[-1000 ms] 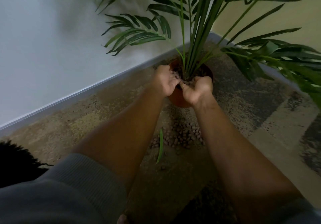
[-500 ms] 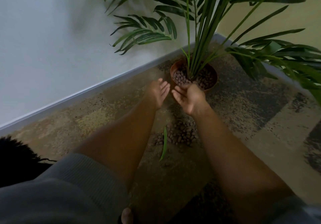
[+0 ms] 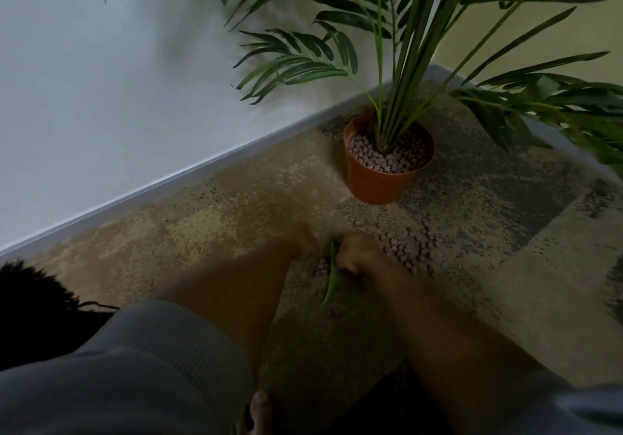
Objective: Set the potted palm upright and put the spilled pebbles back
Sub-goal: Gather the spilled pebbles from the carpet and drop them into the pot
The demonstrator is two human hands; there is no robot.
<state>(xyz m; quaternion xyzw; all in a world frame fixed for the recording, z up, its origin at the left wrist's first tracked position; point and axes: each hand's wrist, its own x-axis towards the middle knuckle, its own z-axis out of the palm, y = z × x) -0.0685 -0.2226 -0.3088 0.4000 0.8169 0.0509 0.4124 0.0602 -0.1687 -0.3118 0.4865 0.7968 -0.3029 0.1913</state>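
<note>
The palm stands upright in its orange pot in the carpeted corner, with grey-pink pebbles filling the pot around the stems. Spilled pebbles lie scattered on the carpet in front of the pot. My left hand and my right hand are down on the carpet at the near-left edge of that pile, fingers curled toward each other. Blur hides what lies under them and whether they hold any. A fallen green leaf lies between the two hands.
A white wall with a skirting board runs along the left, and a second wall closes the corner behind the pot. Palm fronds hang low on the right. My bare toes show at the bottom. The carpet is patterned.
Both hands left the pot rim, opened in front of it, then dropped to the carpet at the spilled pile. The pot's pebble surface is now in plain sight.
</note>
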